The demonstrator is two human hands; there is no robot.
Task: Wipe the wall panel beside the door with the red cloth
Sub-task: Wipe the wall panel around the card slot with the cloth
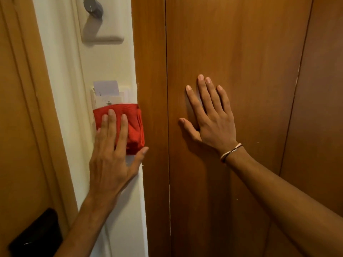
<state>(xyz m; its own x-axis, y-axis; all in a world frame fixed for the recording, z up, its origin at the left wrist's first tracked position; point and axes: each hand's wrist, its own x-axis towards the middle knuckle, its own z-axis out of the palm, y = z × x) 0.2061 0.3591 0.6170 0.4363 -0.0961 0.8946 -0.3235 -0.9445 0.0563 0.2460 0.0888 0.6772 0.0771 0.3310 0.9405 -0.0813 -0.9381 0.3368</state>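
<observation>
Wide wooden door (241,52) takes the right hand (211,115), flat, fingers spread, holding nothing. On the cream wall panel (118,62) beside it, the left hand (111,156) presses the folded red cloth (133,125) open-palmed, just under the card slot (109,95).

The left hand (113,156) reaches up from the lower left on a bare forearm, palm forward, its fingers (111,125) straight and close together, pressed flat, the thumb splayed out to the right. The right hand (211,119) comes in from the lower right on a long bare forearm, palm flat, fingers spread and pointing up, thumb angled left. A thin cord bracelet (231,152) circles the right wrist.
</observation>
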